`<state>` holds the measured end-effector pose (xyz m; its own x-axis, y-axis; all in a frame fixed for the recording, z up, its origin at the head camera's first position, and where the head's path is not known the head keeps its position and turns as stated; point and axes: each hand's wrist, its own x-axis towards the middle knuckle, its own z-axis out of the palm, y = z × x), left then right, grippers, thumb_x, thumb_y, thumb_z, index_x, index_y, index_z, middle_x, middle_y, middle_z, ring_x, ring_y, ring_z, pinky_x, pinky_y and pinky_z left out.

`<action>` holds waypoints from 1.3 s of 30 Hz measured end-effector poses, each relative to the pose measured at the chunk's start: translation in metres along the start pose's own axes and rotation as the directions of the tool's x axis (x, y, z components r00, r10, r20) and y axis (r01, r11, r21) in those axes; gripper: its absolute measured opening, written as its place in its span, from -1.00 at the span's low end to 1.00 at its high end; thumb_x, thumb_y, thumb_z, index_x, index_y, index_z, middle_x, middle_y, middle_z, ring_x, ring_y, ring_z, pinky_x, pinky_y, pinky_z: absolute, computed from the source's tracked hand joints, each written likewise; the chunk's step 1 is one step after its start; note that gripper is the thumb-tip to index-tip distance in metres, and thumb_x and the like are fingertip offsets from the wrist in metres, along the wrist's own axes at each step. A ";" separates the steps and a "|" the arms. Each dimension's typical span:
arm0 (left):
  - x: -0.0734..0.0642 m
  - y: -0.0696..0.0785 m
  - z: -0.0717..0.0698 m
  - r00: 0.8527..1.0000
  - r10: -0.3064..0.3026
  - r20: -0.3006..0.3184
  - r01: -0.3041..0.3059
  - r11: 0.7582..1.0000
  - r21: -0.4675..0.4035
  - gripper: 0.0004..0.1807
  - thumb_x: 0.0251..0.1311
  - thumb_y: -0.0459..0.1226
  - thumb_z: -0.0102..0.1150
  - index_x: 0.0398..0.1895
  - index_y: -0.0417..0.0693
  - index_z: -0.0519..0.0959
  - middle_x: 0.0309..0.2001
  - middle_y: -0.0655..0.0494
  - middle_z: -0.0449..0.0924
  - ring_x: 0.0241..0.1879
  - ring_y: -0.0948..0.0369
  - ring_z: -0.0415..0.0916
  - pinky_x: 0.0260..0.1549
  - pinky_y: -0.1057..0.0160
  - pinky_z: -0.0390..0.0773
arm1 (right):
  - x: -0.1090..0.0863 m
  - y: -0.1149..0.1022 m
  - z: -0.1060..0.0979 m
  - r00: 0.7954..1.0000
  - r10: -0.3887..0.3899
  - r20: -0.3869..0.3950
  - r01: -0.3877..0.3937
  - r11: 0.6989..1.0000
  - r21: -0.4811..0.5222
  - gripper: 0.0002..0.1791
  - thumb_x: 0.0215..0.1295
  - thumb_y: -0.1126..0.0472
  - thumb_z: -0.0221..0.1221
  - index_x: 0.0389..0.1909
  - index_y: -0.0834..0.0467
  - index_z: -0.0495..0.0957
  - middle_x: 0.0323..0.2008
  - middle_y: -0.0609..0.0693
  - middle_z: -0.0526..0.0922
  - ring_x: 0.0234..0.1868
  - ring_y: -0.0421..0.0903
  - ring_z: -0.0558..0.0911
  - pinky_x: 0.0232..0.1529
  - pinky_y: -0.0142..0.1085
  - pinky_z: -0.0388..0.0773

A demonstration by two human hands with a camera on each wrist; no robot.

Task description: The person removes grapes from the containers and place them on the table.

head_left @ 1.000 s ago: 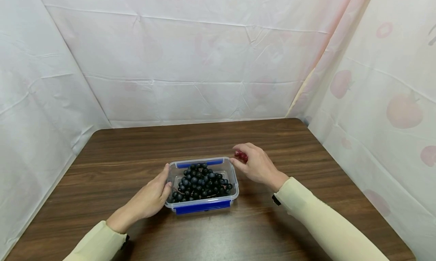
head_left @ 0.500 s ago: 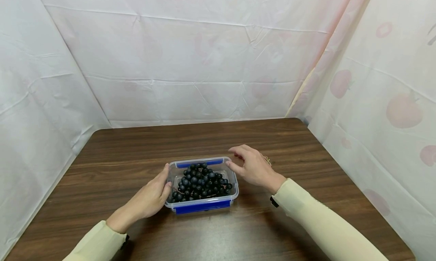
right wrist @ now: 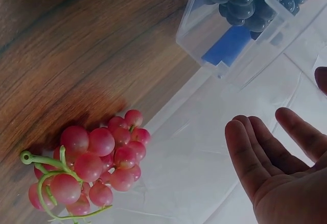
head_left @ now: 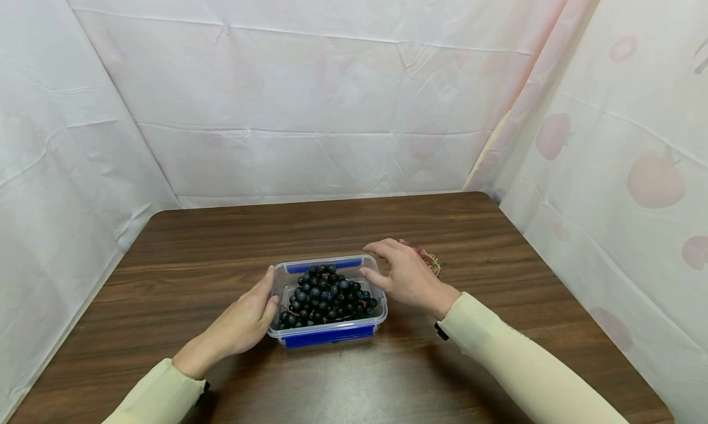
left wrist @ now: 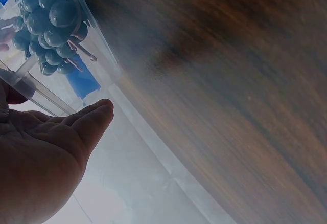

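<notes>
A clear plastic food container [head_left: 381,301] with blue latches holds a bunch of dark grapes [head_left: 326,295]. My left hand [head_left: 240,322] rests against the container's left side, its fingers straight along the wall. My right hand [head_left: 412,275] hovers at the right rim, fingers spread and slightly bent, holding nothing. In the right wrist view its fingers [right wrist: 250,152] are apart from both the container and a bunch of red grapes [right wrist: 89,165] with a green stem. In the head view, the right hand partly hides the red grapes, which lie on the table beyond it.
The brown wood-grain table [head_left: 193,246] has rounded far corners. White creased sheets [head_left: 332,104] hang behind it and at both sides; the right-hand sheet [head_left: 608,166] carries faded fruit prints.
My right hand has slid left and slightly toward me, over the container's right rim. The red grapes, formerly seen beyond its fingers, now show behind its back. The left hand and container stay put.
</notes>
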<state>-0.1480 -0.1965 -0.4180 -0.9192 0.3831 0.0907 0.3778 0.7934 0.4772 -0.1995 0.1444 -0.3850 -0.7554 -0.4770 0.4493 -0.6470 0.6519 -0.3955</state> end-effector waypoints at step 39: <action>0.001 -0.001 0.000 1.000 -0.005 -0.001 0.005 1.000 0.011 -0.29 0.62 -0.24 -0.17 0.62 -0.37 -0.15 0.60 -0.28 -0.06 0.51 -0.17 0.11 0.38 -0.24 0.27 | 0.003 -0.018 0.013 0.980 -0.038 0.194 0.030 0.999 0.042 -0.38 0.38 -0.17 0.29 0.34 0.05 0.53 0.16 -0.03 0.61 -0.05 -0.13 0.67 0.01 -0.18 0.66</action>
<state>-0.1491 -0.1966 -0.4183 -0.9213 0.3784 0.0893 0.3742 0.8005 0.4681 -0.1916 0.1239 -0.3873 -0.7364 -0.6063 0.3003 -0.6732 0.6121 -0.4150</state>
